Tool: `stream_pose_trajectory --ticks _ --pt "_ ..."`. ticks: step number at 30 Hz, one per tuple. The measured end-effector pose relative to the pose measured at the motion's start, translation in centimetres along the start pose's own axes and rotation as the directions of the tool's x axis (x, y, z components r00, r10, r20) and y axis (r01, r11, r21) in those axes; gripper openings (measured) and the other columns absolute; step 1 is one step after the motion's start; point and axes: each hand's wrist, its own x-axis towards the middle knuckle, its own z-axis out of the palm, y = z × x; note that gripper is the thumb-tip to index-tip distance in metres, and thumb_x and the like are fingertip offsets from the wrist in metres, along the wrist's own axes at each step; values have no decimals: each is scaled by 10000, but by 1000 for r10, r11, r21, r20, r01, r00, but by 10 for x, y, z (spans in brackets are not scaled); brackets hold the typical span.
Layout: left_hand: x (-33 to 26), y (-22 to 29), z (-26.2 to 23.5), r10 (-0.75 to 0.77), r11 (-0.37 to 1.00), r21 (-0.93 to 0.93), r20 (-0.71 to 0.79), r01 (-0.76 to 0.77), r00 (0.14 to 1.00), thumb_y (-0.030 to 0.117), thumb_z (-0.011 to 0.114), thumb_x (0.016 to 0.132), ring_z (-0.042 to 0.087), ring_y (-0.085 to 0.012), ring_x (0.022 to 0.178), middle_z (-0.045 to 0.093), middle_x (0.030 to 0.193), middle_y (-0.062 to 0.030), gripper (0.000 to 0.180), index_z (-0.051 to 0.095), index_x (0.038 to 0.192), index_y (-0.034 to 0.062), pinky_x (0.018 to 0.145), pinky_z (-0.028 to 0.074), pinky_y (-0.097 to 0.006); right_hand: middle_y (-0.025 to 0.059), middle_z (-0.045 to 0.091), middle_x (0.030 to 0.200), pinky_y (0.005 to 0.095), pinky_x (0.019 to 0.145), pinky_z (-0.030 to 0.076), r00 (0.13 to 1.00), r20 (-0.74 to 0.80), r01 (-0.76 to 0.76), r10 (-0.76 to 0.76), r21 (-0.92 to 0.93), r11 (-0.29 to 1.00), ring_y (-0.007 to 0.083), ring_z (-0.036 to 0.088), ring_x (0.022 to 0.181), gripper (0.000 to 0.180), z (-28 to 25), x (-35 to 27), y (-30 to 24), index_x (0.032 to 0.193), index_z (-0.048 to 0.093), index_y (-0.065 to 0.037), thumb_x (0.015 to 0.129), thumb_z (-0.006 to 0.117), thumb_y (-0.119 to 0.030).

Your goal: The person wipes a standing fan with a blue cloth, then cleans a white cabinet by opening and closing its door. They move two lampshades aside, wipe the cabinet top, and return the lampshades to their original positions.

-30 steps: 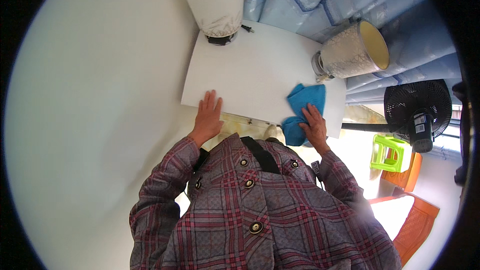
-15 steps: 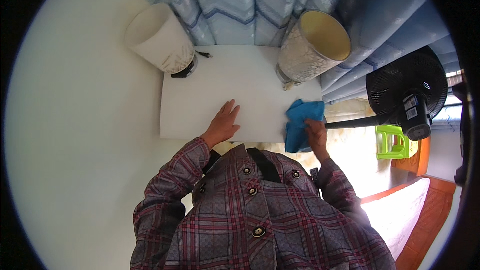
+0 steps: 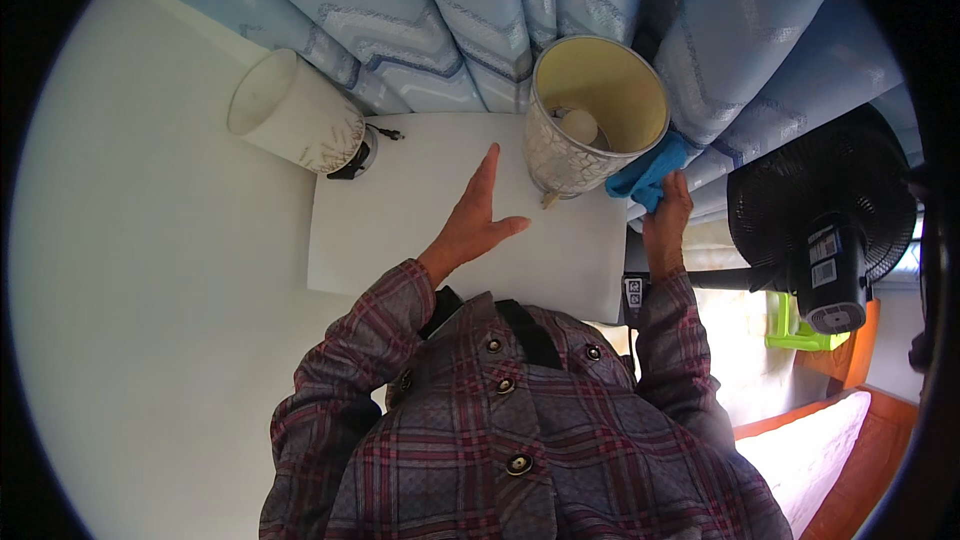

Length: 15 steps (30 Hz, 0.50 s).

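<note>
My right hand (image 3: 668, 208) grips a blue cloth (image 3: 650, 170) at the far right edge of the white tabletop (image 3: 420, 240). The cloth lies beside a table lamp (image 3: 572, 155) with a patterned shade, whose open top shows a bulb inside. Over the middle of the tabletop my left hand (image 3: 472, 218) is open, thumb spread away from the fingers, holding nothing. It is nearest to the patterned lamp, to its left and apart from it. Part of the cloth is hidden behind the lampshade and my fingers.
A second lamp (image 3: 300, 120) with a white shade leans at the back left, a black plug (image 3: 388, 133) beside it. Blue curtains (image 3: 440, 30) hang behind. To the right stand a black fan (image 3: 825, 210), a green stool (image 3: 800, 330) and a bed (image 3: 810, 450).
My right hand has moved the blue cloth from the near right corner to the back right, beside the lamp. My left hand has moved forward and right, its thumb spreading wider.
</note>
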Motion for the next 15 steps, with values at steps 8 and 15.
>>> stream_pose_trajectory --ticks 8,15 --pt "37 -1 18 21 995 -102 -29 -24 999 264 818 741 86 -334 1470 14 1592 -189 1239 -130 1516 72 1157 208 -481 5 588 1123 268 779 465 951 272 -156 147 11 988 112 550 932 345 7 33 56 1299 507 -103 988 516 -252" --pt "50 -3 27 11 985 -169 -67 -22 998 359 849 677 54 -382 1452 18 1547 -262 1324 -128 1489 -15 1186 115 -417 -9 559 943 241 637 418 963 267 4 38 -155 988 86 498 751 270 23 7 56 1231 510 -93 993 517 -218"
